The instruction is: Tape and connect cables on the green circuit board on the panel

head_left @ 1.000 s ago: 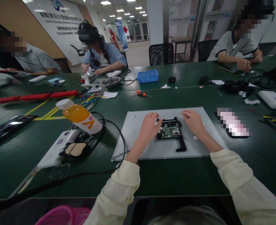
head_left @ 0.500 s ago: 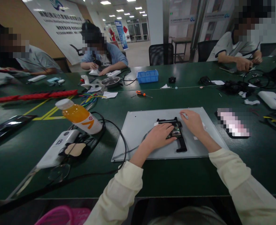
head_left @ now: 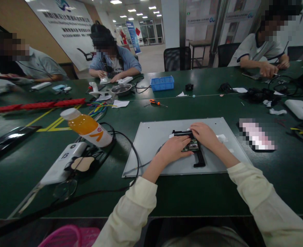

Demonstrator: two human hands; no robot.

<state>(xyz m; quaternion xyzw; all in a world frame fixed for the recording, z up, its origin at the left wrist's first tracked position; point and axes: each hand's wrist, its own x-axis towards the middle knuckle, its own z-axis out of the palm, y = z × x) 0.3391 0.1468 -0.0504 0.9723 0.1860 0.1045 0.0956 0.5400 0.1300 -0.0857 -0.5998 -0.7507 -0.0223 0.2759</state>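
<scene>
A black open frame with a bared circuit board (head_left: 193,144) lies on a light grey board (head_left: 146,137) in front of me. My left hand (head_left: 174,148) rests over the frame's left part, fingers across its upper side and thumb lower down, holding it against the grey board. The fingers of my right hand (head_left: 204,135) are drawn together at the frame's upper right corner. A tiny pale spot shows at those fingertips; what they pinch, if anything, is too small to make out. Both hands cover much of the frame.
Left of the grey board stand a tilted juice bottle (head_left: 88,127), a white power bank (head_left: 64,163) and black cables. A phone (head_left: 257,135) lies to the right. Farther back are an orange screwdriver (head_left: 155,102) and a blue basket (head_left: 162,83). Several people sit around the table.
My right hand has moved left and slightly down, from beside the frame onto its upper right corner. My left hand stays on the frame. A hand's edge appears at the far left.
</scene>
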